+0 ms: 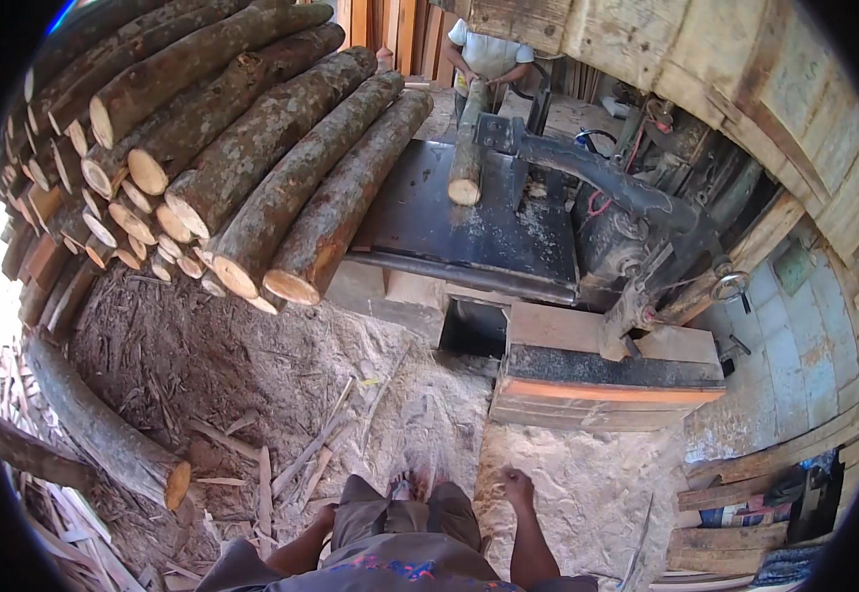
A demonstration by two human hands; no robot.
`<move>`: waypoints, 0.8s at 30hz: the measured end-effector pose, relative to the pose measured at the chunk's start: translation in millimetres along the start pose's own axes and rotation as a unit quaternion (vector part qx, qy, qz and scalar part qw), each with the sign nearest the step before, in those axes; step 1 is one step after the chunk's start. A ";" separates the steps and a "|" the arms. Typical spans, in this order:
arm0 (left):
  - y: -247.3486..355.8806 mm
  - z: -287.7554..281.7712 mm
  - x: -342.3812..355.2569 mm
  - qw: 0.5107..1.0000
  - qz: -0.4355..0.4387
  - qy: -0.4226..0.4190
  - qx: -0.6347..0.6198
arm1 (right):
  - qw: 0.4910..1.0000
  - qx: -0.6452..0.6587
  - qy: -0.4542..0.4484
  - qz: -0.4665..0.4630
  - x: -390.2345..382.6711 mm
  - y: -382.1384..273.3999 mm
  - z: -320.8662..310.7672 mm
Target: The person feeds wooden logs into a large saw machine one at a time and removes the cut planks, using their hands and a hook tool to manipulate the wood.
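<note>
My right hand (518, 489) hangs beside my right thigh above the sawdust floor, its fingers curled in and nothing seen in them. Against my left thigh is my left hand (327, 517), small and dark; its fingers are mostly hidden. Both hands are well apart from the saw machine's black table (420, 222) in front of me. On that table lies a bark-covered log (465, 163), its pale cut end toward me. A co-worker (489, 54) at the far side has both hands at the log's far end.
Stacked logs (252, 148) rise at the left, some reaching beside the table. A loose log (104, 419) lies at lower left, near wood strips (316, 449). The machine's dark arm (597, 173) and a wooden block base (607, 390) stand ahead right. Planks (730, 548) lie at lower right.
</note>
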State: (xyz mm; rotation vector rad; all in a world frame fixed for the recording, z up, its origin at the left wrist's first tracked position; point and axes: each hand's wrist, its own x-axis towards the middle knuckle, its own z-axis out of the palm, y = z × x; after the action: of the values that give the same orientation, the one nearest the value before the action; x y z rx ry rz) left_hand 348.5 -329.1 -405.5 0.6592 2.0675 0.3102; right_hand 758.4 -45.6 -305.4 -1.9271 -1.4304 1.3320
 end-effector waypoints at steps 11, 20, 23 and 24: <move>327.1 -130.3 165.0 0.964 0.071 -0.082 -0.243 | 0.968 0.101 -0.216 0.078 190.4 -149.8 108.4; 600.1 -215.0 252.4 0.906 0.224 -0.009 -0.359 | 0.978 0.185 -0.100 0.002 363.5 -414.0 105.8; 619.6 -223.7 261.6 0.915 0.203 -0.060 -0.345 | 0.967 0.209 -0.144 0.035 365.5 -426.3 112.9; 619.1 -224.9 261.5 0.916 0.196 -0.075 -0.342 | 0.960 0.218 -0.171 0.045 360.3 -429.3 116.2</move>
State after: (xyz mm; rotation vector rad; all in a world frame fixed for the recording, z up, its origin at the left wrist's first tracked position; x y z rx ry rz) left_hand 252.6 336.8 -182.5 0.6227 1.5136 1.1174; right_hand 446.5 422.3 -198.2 -1.5386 -1.0713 1.9116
